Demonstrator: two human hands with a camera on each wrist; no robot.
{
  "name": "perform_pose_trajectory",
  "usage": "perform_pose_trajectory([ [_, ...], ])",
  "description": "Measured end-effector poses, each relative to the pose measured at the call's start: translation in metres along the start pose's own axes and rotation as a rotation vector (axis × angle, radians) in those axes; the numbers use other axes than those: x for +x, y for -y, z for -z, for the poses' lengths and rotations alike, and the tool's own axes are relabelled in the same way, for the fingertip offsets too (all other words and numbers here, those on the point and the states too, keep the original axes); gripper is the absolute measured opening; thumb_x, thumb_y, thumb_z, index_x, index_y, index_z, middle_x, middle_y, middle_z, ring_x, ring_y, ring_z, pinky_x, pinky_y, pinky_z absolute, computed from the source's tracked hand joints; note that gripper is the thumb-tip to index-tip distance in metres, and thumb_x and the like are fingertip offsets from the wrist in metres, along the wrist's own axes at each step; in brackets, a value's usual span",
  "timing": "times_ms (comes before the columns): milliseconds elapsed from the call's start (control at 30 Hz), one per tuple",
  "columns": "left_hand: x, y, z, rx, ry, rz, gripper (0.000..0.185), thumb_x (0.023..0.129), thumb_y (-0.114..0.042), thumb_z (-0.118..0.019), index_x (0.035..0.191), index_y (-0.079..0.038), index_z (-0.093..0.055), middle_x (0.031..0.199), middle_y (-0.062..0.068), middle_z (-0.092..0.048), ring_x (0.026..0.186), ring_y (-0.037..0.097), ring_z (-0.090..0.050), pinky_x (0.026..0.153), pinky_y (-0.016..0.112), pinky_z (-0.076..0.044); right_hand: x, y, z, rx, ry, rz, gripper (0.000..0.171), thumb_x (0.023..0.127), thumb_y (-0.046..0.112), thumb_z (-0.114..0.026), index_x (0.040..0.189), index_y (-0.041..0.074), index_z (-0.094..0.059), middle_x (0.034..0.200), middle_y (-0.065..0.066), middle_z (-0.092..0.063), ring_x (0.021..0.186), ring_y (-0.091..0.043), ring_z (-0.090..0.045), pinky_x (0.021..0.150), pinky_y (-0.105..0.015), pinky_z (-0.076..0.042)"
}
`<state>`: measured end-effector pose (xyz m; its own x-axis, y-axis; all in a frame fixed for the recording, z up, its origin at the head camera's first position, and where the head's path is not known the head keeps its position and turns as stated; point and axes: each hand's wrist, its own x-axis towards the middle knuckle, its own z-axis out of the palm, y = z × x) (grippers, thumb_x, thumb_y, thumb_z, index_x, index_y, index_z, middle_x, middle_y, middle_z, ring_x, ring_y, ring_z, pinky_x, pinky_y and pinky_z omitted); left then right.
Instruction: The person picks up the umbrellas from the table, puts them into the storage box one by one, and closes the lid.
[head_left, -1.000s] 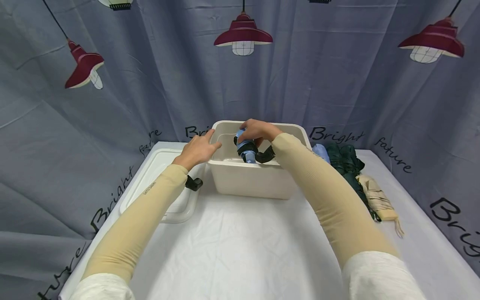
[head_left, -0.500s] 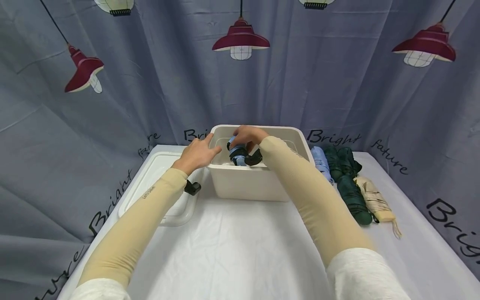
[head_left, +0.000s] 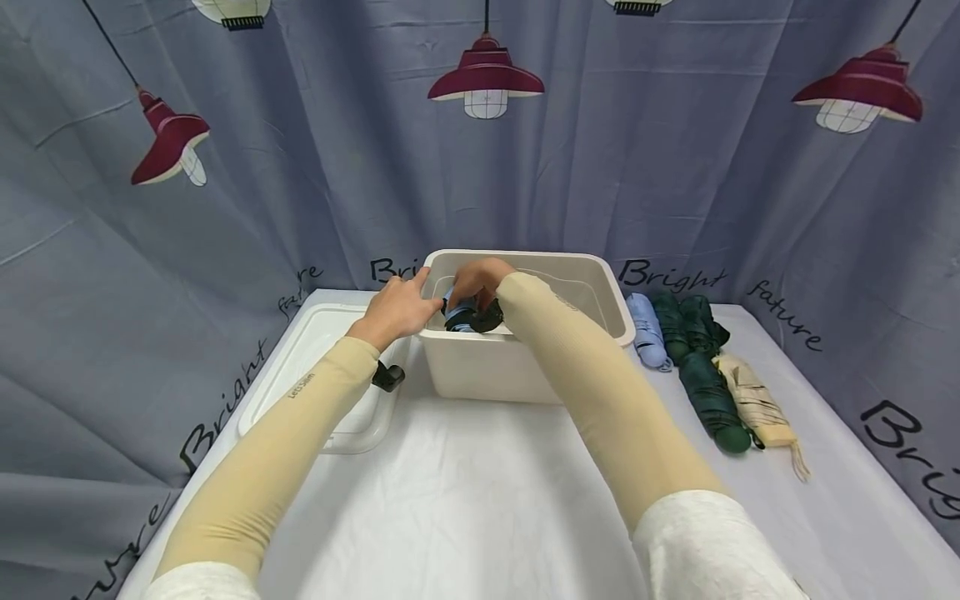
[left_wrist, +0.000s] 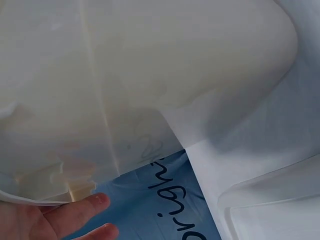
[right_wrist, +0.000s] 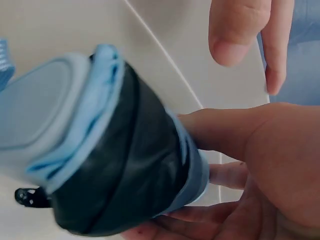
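A folded umbrella, light blue with a dark wrap, is held in my right hand inside the cream storage bin, close to its left wall. In the right wrist view the umbrella's pale blue end points away from the palm, with thumb and fingers round the other end. My left hand grips the bin's left rim. Its thumb lies inside the wall and its fingers outside.
The white lid lies left of the bin. Right of it are a blue folded umbrella, several dark green ones and a beige one. A ribbed blue piece shows inside the bin. A patterned curtain hangs behind.
My right hand has moved left and lower in the bin with the umbrella, toward the left wall. The left hand has stayed on the rim.
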<state>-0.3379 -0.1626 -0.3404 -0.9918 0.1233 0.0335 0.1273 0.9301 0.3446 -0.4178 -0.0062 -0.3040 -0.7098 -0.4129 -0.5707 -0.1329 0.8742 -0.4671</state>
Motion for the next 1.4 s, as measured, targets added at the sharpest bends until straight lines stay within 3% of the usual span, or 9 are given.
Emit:
perform_pose_trajectory([
  [233,0.0,0.001,0.001,0.01,0.019,-0.009,0.072,0.101,-0.043,-0.043,0.163,-0.017,-0.019,0.155,0.023,-0.042,0.144,0.041,-0.034,0.107,0.058,-0.04,0.005,0.006,-0.001,-0.024,0.07,0.0,0.012,0.094,0.018,-0.062,0.095,0.006,-0.06,0.098,-0.004,-0.057,0.077,-0.017,-0.059,0.071,-0.025,-0.05],
  [400,-0.002,0.004,0.002,0.016,0.0,-0.042,0.066,0.101,-0.035,-0.039,0.162,-0.016,-0.022,0.152,0.023,-0.046,0.142,0.042,-0.037,0.105,0.058,-0.041,0.013,0.006,-0.002,-0.013,0.102,-0.003,0.009,0.092,0.012,-0.06,0.092,0.003,-0.06,0.097,-0.007,-0.059,0.075,-0.016,-0.059,0.071,-0.025,-0.05],
  [500,-0.003,0.005,0.002,0.013,0.011,-0.056,0.064,0.102,-0.032,-0.035,0.162,-0.015,-0.021,0.152,0.023,-0.046,0.142,0.042,-0.037,0.106,0.058,-0.04,0.012,0.005,-0.001,0.015,0.086,-0.012,0.013,0.093,0.009,-0.058,0.103,0.0,-0.06,0.112,-0.014,-0.061,0.088,-0.022,-0.06,0.077,-0.029,-0.05],
  [633,-0.004,0.004,0.003,0.005,0.016,-0.053,0.063,0.104,-0.032,-0.034,0.162,-0.015,-0.02,0.152,0.022,-0.046,0.143,0.041,-0.036,0.107,0.057,-0.04,0.009,0.007,0.002,0.078,0.065,-0.004,0.038,0.097,0.01,-0.053,0.133,-0.002,-0.052,0.142,-0.019,-0.053,0.112,-0.03,-0.062,0.09,-0.037,-0.05],
  [800,-0.003,0.004,0.003,0.004,-0.003,-0.058,0.063,0.103,-0.031,-0.034,0.162,-0.014,-0.022,0.152,0.023,-0.046,0.142,0.043,-0.038,0.107,0.058,-0.04,0.003,0.007,0.005,0.111,0.051,0.008,0.059,0.102,0.013,-0.049,0.156,0.004,-0.029,0.153,-0.024,-0.044,0.134,-0.034,-0.054,0.108,-0.05,-0.043],
  [933,-0.003,0.004,0.002,0.001,0.003,-0.052,0.063,0.103,-0.032,-0.033,0.162,-0.014,-0.021,0.153,0.023,-0.045,0.143,0.043,-0.037,0.107,0.058,-0.04,0.001,0.001,0.007,0.134,0.05,0.0,0.066,0.103,0.016,-0.05,0.161,0.007,-0.021,0.152,-0.027,-0.044,0.139,-0.034,-0.049,0.112,-0.054,-0.039],
  [1400,-0.005,0.006,0.01,-0.022,0.048,-0.096,0.064,0.104,-0.031,-0.036,0.162,-0.011,-0.02,0.158,0.021,-0.039,0.148,0.042,-0.029,0.116,0.058,-0.03,-0.031,-0.03,0.013,0.085,0.001,0.066,0.064,0.102,0.026,-0.055,0.158,0.007,-0.031,0.146,-0.025,-0.049,0.136,-0.037,-0.051,0.103,-0.046,-0.049],
])
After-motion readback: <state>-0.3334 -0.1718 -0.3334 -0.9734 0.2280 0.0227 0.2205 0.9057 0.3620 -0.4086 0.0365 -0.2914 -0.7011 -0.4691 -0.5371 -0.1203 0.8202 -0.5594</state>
